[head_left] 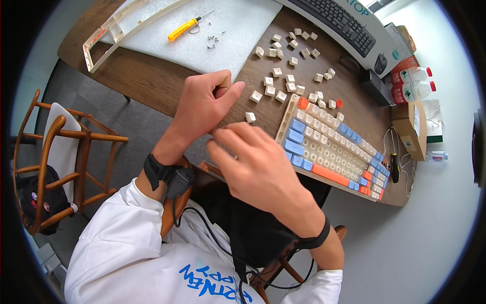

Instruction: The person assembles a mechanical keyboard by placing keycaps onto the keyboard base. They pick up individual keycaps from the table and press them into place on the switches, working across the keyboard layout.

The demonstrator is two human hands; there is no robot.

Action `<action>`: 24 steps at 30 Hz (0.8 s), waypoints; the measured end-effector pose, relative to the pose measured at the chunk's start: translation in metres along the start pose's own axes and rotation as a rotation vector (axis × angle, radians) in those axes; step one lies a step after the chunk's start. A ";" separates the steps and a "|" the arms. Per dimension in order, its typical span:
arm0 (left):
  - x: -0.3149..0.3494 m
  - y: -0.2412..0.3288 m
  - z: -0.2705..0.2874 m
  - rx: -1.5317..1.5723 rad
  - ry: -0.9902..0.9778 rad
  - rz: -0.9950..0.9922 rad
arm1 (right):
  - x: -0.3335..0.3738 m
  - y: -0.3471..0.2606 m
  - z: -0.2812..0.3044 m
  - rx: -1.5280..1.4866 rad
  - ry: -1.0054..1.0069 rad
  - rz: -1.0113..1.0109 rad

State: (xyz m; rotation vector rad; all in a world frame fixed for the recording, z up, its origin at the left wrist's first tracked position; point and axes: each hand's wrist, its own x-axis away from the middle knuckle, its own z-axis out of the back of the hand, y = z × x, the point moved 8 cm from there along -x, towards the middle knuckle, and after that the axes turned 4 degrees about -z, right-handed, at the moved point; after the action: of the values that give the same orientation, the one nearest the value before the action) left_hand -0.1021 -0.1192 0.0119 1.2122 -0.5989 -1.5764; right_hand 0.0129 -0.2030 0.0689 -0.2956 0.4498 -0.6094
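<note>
My left hand (207, 105) is curled into a loose fist above the table's near edge, with the thumb pointing to the right. Whatever its fingers may hold is hidden. Close under it hovers my right hand (258, 167), its slightly smeared fingers bent and apart, the tips by the heel of the left hand. I see nothing held in it. To the right lies a keyboard (329, 147) with white, blue and orange keycaps; many key positions in its middle show no caps. Loose white keycaps (281, 96) are scattered beyond my hands, and one keycap (250, 117) lies nearest to them.
A white foam sheet (238, 33) carries a yellow screwdriver (183, 29), several screws (211, 39) and a pale keyboard frame (114, 28). At the back stands a keyboard box (364, 15). Bottles (412, 91), a cardboard box (407, 126) and a dark screwdriver (394, 166) are at right. A chair (58, 131) stands left.
</note>
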 end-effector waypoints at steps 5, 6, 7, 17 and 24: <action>-0.002 -0.002 -0.001 0.060 -0.006 0.003 | -0.006 0.024 0.044 0.091 0.193 0.014; -0.001 -0.003 -0.001 0.064 -0.012 0.012 | -0.006 0.035 0.053 0.113 0.187 -0.031; -0.001 -0.002 -0.001 0.066 -0.015 0.006 | -0.007 0.048 0.061 0.131 0.168 -0.087; -0.003 -0.004 -0.001 0.106 -0.024 0.024 | -0.026 0.205 0.121 0.197 0.038 -0.495; -0.004 -0.004 -0.001 0.101 -0.030 0.055 | -0.049 0.265 0.107 0.322 -0.019 -0.495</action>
State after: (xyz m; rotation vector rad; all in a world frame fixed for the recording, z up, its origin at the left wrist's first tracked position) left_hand -0.1027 -0.1135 0.0099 1.2384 -0.7334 -1.5363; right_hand 0.1568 0.0484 0.0725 -0.1013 0.2518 -1.1473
